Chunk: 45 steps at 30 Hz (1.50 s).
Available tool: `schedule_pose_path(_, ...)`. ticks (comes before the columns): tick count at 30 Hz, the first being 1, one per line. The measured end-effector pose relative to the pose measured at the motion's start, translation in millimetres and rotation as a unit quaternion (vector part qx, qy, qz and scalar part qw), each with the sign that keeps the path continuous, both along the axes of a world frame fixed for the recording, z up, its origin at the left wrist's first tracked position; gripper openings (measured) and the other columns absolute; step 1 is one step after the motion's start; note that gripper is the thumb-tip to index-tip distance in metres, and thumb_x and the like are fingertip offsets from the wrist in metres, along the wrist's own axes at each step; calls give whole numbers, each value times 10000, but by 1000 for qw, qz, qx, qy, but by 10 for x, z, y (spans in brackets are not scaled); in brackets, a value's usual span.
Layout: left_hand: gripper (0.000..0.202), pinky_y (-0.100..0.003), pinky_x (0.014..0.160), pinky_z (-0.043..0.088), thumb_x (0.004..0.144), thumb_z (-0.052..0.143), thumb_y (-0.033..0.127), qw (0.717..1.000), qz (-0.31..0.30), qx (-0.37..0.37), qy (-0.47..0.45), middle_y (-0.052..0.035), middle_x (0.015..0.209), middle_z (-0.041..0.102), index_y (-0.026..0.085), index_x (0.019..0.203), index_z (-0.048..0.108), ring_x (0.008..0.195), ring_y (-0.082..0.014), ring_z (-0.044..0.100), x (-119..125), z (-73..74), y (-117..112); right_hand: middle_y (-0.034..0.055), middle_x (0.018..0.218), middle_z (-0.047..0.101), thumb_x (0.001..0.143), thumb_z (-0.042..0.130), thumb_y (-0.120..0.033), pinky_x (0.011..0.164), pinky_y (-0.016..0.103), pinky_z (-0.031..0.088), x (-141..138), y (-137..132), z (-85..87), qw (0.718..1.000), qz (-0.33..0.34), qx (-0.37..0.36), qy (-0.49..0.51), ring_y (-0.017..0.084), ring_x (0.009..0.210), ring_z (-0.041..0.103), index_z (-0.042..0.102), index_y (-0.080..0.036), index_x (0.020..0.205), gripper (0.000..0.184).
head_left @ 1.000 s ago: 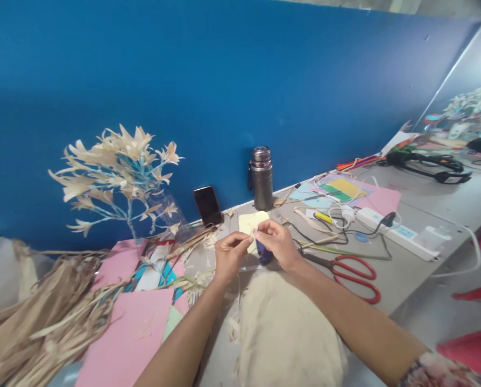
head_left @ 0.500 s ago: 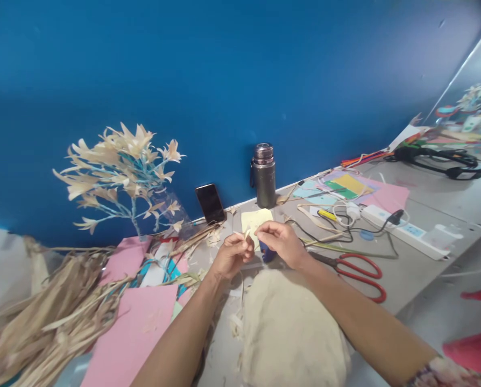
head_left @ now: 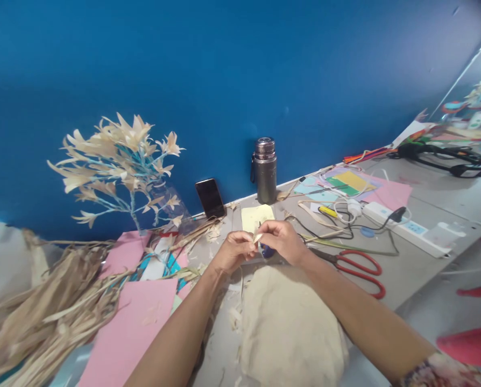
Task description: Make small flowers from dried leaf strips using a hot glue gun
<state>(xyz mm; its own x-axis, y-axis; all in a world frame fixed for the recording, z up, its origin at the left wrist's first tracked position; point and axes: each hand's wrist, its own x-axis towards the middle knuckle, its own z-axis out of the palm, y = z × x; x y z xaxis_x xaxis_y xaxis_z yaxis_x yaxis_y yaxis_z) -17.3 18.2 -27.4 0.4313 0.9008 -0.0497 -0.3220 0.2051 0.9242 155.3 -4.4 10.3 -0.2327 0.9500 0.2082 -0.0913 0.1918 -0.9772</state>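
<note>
Left hand: my left hand [head_left: 236, 250] pinches a pale piece [head_left: 257, 238] at thumb and fingertips.
Right hand: my right hand [head_left: 283, 242] is closed on the same piece from the other side, fingertips meeting the left's.
Pale piece: between both hands, above the worktop [head_left: 405, 271]; small and blurred, probably a husk strip.
Yellow paper: sheet [head_left: 250, 216] just behind my hands, toward the back edge.
Blue object: item [head_left: 268, 251] under my right hand, mostly hidden, can't tell what.
Scissors: red-handled pair [head_left: 339, 259] right of my right hand, handles toward the front edge.
Back edge: flask [head_left: 266, 174] upright; phone [head_left: 210, 198] leaning on the blue wall [head_left: 224, 80].
Near edge: cream cloth [head_left: 292, 328] between my forearms.
Left end: dried husks [head_left: 50, 306], pink sheet [head_left: 131, 328], pale flowers [head_left: 133, 131] on blue stems.
</note>
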Motion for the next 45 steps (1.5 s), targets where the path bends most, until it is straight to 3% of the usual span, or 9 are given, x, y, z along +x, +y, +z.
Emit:
schedule_pose_path(6,247,-212,472,427,541,905,274,995,-42,46,80,-27,539,654,126,608,719,454,-97,549,-96,58,42,-61,406,460,586,676,-203,437,214,188,-58,21,-30,986,23,-143,83,55,413,304,645,-156,559,63)
schedule_pose_path(10,237,-229,490,449,533,911,278,988,-83,54,115,-34,546,665,134,630,748,458,-112,563,-172,93,63,-42,425,501,558,680,-195,433,208,177,-75,37,-67,973,74,-192,107,41,398,294,652,-144,544,59)
schedule_pose_path(16,199,-244,516,462,545,899,271,973,-149,76,157,-55,577,685,141,628,774,490,-130,584,-225,159,62,-15,460,554,563,706,-205,435,202,194,-36,47,-117,969,119,-201,84,46,411,340,683,-134,555,74)
schedule_pose_path(20,186,-256,521,462,532,892,262,973,-153,78,157,-56,575,688,152,634,783,491,-141,584,-220,162,56,-26,458,536,605,741,-224,444,209,218,29,60,-102,975,142,-169,33,56,432,346,724,-134,613,92)
schedule_pose_path(25,194,-255,502,441,488,882,273,985,-137,25,106,-49,519,667,153,586,767,450,-137,566,-172,133,31,-34,471,521,706,717,-280,464,221,247,122,64,-56,981,163,-101,-18,65,457,359,764,-131,719,157)
schedule_pose_path(33,247,-279,544,446,503,887,327,988,-137,9,67,-51,523,661,145,609,758,466,-147,572,-183,78,34,-29,519,538,743,689,-264,467,217,271,148,61,-61,980,176,-93,-19,70,471,376,752,-123,809,167)
schedule_pose_path(40,245,-281,541,447,537,873,303,993,-116,-5,10,-50,525,655,125,636,737,467,-152,585,-177,60,42,23,748,671,744,719,-278,553,220,374,120,23,-35,986,154,-57,-26,102,602,512,733,-143,877,190)
schedule_pose_path(45,243,-261,530,450,561,873,277,997,-71,-11,-14,-35,530,654,122,665,718,459,-135,585,-144,47,56,6,730,653,728,727,-259,569,228,373,85,44,-88,993,114,-35,-10,107,608,528,705,-147,867,180)
